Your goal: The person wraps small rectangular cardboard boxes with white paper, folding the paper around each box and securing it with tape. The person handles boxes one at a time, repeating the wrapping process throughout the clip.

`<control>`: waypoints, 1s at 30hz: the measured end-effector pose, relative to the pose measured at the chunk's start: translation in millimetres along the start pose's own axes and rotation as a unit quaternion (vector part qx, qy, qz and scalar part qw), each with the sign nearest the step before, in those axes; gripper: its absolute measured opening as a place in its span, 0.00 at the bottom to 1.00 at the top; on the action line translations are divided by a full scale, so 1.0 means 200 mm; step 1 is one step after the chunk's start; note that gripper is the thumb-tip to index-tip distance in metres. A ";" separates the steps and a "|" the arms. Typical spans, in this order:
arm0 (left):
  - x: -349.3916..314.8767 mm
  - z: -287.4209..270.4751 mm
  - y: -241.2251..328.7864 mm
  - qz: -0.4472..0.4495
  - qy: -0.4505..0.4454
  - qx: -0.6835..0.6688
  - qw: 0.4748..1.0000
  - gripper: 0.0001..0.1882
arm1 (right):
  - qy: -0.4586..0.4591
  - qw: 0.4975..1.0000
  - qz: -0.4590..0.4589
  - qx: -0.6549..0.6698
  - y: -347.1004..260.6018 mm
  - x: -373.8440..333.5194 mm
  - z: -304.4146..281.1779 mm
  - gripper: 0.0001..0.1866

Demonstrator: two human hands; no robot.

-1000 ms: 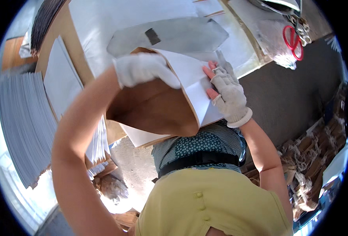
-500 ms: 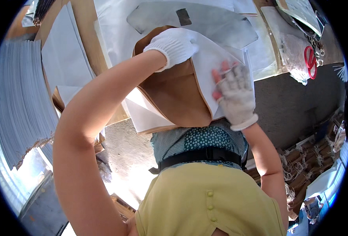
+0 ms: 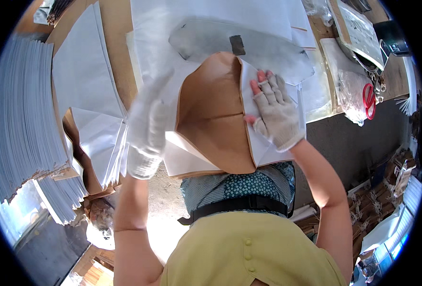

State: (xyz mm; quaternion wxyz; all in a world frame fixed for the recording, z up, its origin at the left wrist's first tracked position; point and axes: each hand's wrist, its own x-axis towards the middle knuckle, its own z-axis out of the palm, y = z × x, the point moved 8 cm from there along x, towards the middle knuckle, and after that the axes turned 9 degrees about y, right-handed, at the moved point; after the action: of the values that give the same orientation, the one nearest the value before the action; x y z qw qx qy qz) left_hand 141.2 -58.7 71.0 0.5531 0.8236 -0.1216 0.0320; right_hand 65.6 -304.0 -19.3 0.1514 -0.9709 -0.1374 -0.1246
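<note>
A paper bag [image 3: 211, 138], white outside and brown inside, lies in front of me with one end spread into a rounded diamond. My right hand [image 3: 277, 109], in a fingerless-tipped pale glove, rests flat and open on the bag's white right side, fingers spread. At the bag's left edge is my left hand [image 3: 149, 128] in a white glove, blurred by motion. Its long outline suggests stretched-out fingers, and no object shows in it. Just beyond the bag lies a translucent flat plate [image 3: 201, 40] with a dark patch, on white sheets.
Left of me stand a thick stack of folded paper [image 3: 20, 109] and more white paper bags [image 3: 84, 76]. Red-handled scissors [image 3: 369, 101] hang by a plastic bag [image 3: 354, 95] at the table's right edge. Brown bundles with strings [image 3: 373, 205] lie below right.
My left hand has left the bag's far upper edge and come down to its left side. The brown inside now spreads wider. My right hand remains on the right side, its fingers now spread.
</note>
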 end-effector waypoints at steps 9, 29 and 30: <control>-0.21 -0.02 -0.58 -0.198 -0.040 -0.124 0.972 0.44 | 0.062 0.994 -0.087 0.031 -0.21 0.40 0.13 0.32; -0.23 0.06 -0.48 0.030 0.019 0.189 0.981 0.40 | -0.094 0.976 -0.147 0.134 -0.59 0.44 0.00 0.21; -0.23 0.07 -0.47 0.045 0.022 0.209 0.977 0.40 | -0.021 0.973 -0.083 0.212 -0.43 0.44 -0.11 0.21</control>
State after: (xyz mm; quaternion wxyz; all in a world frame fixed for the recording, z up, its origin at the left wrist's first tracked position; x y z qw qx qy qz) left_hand 116.8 -30.3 -27.4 0.3697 0.9136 -0.1373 0.0996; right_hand 116.7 -211.7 49.2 0.3405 -0.9041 -0.2439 -0.0843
